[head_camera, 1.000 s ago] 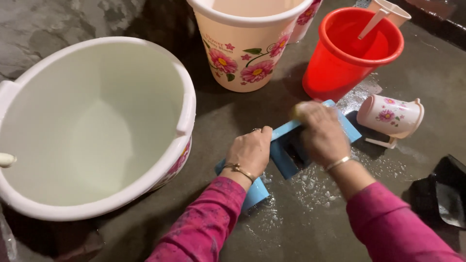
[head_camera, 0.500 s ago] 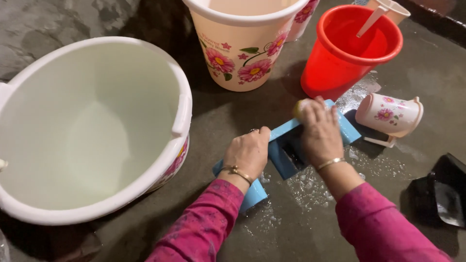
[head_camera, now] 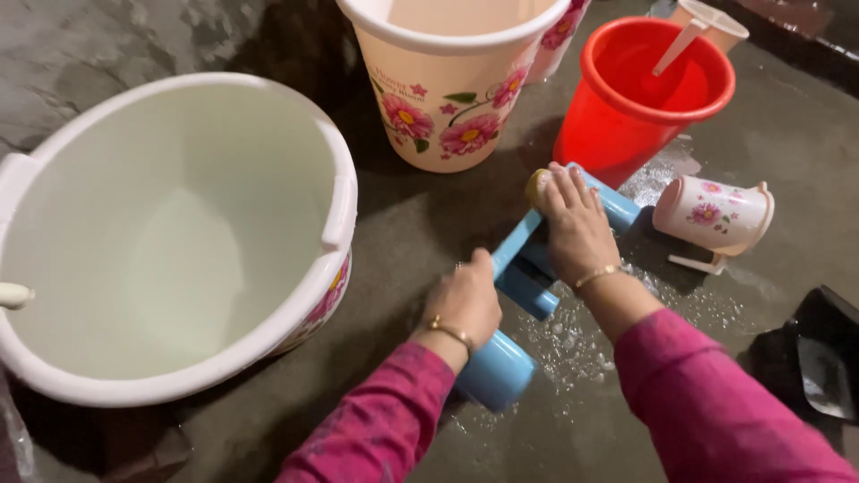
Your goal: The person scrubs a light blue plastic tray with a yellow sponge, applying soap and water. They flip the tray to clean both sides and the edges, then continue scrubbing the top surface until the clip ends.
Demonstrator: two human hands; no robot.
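A light blue plastic stool (head_camera: 519,277) lies tipped on the wet floor between my hands, one round leg (head_camera: 497,368) pointing toward me. My left hand (head_camera: 465,300) grips its near edge and holds it up. My right hand (head_camera: 573,228) presses a yellowish scrub pad (head_camera: 535,185) against the stool's far end, fingers closed over the pad. Soap foam (head_camera: 573,344) speckles the floor under the stool.
A big white tub (head_camera: 335,210) sits at the left. A cream flowered bucket (head_camera: 447,98) and a red bucket (head_camera: 626,107) with a mug handle inside stand behind. A flowered mug (head_camera: 711,215) lies on its side at the right; a dark bag (head_camera: 819,358) is at the right edge.
The stool has been tilted and turned so a round leg now points toward me. My right hand with the pad slid to the stool's far end; my left hand shifted along with it.
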